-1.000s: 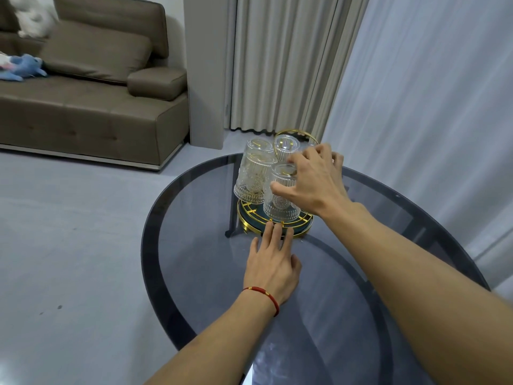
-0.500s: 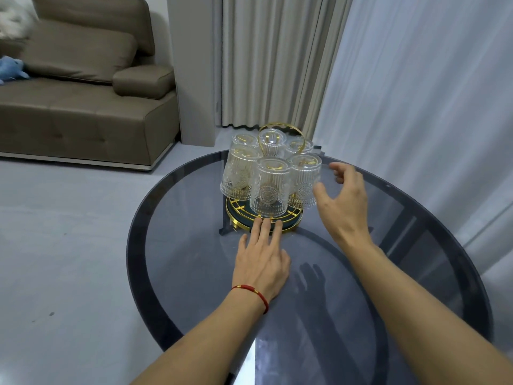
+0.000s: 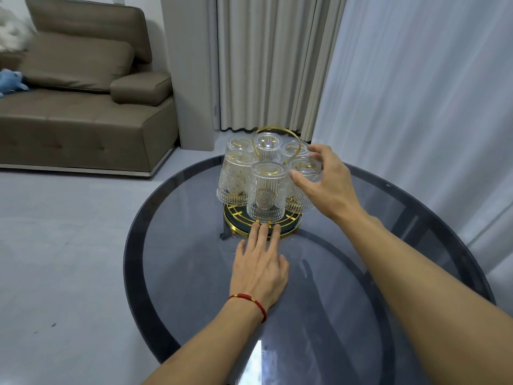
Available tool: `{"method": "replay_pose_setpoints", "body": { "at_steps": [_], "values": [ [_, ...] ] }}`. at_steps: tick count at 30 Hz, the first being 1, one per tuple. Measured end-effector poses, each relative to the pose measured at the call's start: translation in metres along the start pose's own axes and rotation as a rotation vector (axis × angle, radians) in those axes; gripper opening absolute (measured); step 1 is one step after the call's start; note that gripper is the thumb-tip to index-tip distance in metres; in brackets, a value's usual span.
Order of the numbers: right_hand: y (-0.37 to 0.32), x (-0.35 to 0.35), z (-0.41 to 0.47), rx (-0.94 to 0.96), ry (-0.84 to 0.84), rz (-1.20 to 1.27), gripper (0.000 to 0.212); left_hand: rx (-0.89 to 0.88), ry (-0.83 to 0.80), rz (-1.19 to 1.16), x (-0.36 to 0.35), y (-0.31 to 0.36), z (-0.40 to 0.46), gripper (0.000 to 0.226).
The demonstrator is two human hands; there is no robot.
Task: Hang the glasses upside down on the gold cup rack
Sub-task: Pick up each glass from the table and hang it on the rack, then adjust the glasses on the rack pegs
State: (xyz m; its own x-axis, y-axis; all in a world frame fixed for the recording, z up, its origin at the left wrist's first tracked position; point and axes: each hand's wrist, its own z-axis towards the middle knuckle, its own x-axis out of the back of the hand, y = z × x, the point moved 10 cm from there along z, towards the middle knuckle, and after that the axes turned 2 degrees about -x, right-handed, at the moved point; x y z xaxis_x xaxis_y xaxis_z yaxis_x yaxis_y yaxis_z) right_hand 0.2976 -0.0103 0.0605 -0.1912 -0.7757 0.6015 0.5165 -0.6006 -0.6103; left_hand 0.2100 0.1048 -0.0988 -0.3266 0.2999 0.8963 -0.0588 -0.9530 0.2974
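The gold cup rack (image 3: 290, 230) stands on the far part of a round dark glass table (image 3: 177, 245). Its ring handle (image 3: 277, 129) rises in the middle. Several clear patterned glasses hang on it upside down, one at the front (image 3: 266, 193). My right hand (image 3: 329, 186) wraps the right-hand glass (image 3: 304, 165), thumb on its near side and fingers over its top. The lower part of that glass is hidden by my hand. My left hand (image 3: 259, 269) lies flat on the table, fingers apart, fingertips touching the rack's gold base rim.
A brown sofa (image 3: 83, 120) stands at the back left on a grey floor, with a blue soft toy (image 3: 11, 81) on it. Pale curtains (image 3: 416, 93) hang behind and to the right of the table. The table edge curves close on the left.
My right hand let go of a front glass, drew back to the right, and now has come in again onto the right-hand glass. The left hand has stayed at the rack's base.
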Motion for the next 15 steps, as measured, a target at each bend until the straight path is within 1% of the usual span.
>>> {"method": "replay_pose_setpoints", "body": {
  "at_steps": [3, 8, 15],
  "values": [
    [0.006, 0.006, -0.001, 0.011, 0.007, -0.022, 0.055, 0.001, -0.004, 0.002, -0.001, 0.000, 0.000, 0.064],
    [0.012, 0.004, 0.002, 0.043, -0.054, -0.109, 0.042, 0.003, -0.009, -0.015, -0.002, -0.001, -0.001, 0.064],
    [0.008, 0.009, 0.004, 0.121, -0.092, -0.233, 0.041, 0.005, -0.007, -0.011, -0.003, -0.001, 0.000, 0.063]
  ]
}}
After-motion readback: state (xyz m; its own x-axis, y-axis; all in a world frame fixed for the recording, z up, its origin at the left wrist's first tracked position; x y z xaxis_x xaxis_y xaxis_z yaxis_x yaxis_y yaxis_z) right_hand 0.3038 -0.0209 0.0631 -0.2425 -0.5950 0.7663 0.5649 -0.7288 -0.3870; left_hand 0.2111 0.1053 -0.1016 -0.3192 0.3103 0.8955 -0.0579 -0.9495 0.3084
